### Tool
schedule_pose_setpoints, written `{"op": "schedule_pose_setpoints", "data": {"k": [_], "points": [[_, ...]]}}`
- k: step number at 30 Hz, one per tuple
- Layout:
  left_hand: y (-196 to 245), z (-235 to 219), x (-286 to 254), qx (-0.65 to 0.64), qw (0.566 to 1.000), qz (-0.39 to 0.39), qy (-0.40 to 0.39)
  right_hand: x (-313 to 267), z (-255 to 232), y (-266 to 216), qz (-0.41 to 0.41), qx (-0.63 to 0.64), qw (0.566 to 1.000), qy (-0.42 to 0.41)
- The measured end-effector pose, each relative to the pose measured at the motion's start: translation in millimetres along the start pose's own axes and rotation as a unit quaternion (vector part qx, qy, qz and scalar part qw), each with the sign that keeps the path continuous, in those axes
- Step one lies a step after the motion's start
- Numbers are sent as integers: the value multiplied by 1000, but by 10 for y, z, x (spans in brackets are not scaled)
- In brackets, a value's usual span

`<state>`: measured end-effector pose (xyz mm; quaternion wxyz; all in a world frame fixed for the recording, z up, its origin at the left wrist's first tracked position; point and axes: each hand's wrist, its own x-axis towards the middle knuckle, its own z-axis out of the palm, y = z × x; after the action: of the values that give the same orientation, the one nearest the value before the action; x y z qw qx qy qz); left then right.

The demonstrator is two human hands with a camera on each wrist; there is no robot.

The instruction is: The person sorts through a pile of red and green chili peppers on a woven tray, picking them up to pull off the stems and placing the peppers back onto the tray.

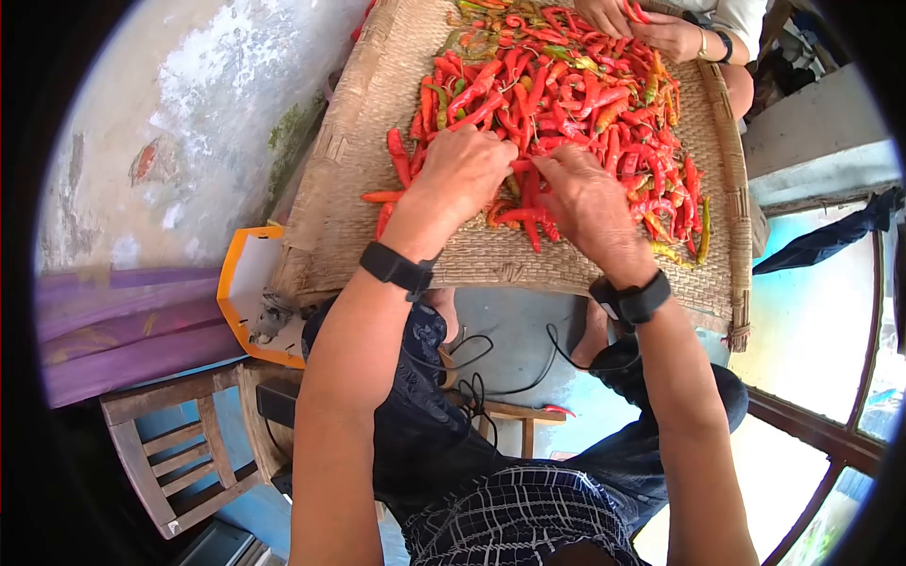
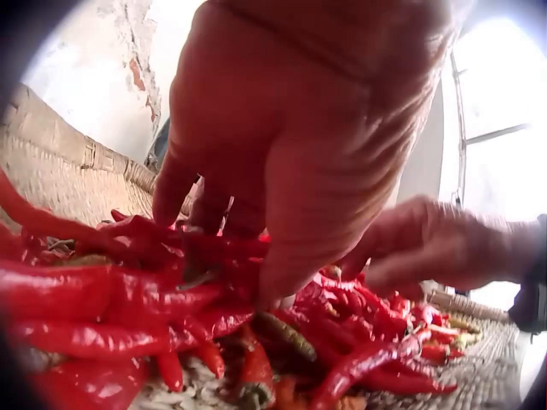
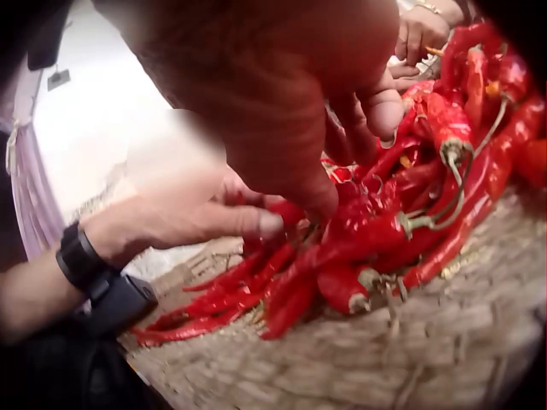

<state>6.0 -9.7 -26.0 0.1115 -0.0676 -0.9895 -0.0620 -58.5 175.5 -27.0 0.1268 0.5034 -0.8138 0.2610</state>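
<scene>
Red chili peppers [image 1: 604, 104] lie heaped on a woven tray [image 1: 349, 123], a few green and orange ones among them. The left hand [image 1: 462, 174] reaches down into the heap's near left part; in the left wrist view the left hand [image 2: 299, 128] has its thumb and fingers around a red pepper [image 2: 226, 248]. Just right of it, the right hand [image 1: 590, 203] is over the peppers. In the right wrist view the right hand [image 3: 273, 102] has thumb and fingers apart, touching red peppers [image 3: 367, 231]. Some fingertips are hidden.
Another person's hands [image 1: 651, 28] hold red peppers at the tray's far side. A wooden chair [image 1: 179, 453] and an orange-edged box [image 1: 260, 292] stand left. Black cables [image 1: 528, 377] and one red pepper [image 1: 560, 410] are below the tray, near a wooden stool.
</scene>
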Motion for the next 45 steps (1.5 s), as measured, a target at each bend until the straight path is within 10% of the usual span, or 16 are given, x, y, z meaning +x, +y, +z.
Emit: {"op": "schedule_pose_setpoints", "data": {"k": [7, 12, 14, 16, 18, 20, 23, 24, 34, 42, 45], "points": [[96, -188, 11, -206, 977, 48, -12, -22, 14, -37, 78, 57, 995, -21], [-38, -309, 10, -134, 975, -12, 179, 46, -200, 266, 61, 80, 992, 75], [-32, -283, 17, -122, 968, -35, 216, 201, -437, 453, 257, 225, 940, 9], [63, -294, 28, -216, 964, -56, 144, 351, -483, 664, 324, 473, 794, 202], [227, -266, 8, -220, 975, -14, 11, 398, -560, 758, 357, 408, 811, 220], [322, -124, -31, -162, 984, 30, -73, 288, -508, 714, 255, 176, 949, 62], [363, 136, -97, -45, 994, 44, -84, -20, -330, 278, 111, 187, 962, -164], [372, 142, -88, -47, 994, 46, -86, -161, -163, 274, -11, 93, 988, -121], [314, -3, 53, -164, 986, 42, 10, -243, -350, 226, 72, 77, 988, -116], [296, 96, 28, -8, 989, 6, -147, -105, -910, 151, 364, 338, 845, -197], [216, 25, 12, -58, 992, 17, -113, 55, -822, 365, 329, 575, 748, 48]]}}
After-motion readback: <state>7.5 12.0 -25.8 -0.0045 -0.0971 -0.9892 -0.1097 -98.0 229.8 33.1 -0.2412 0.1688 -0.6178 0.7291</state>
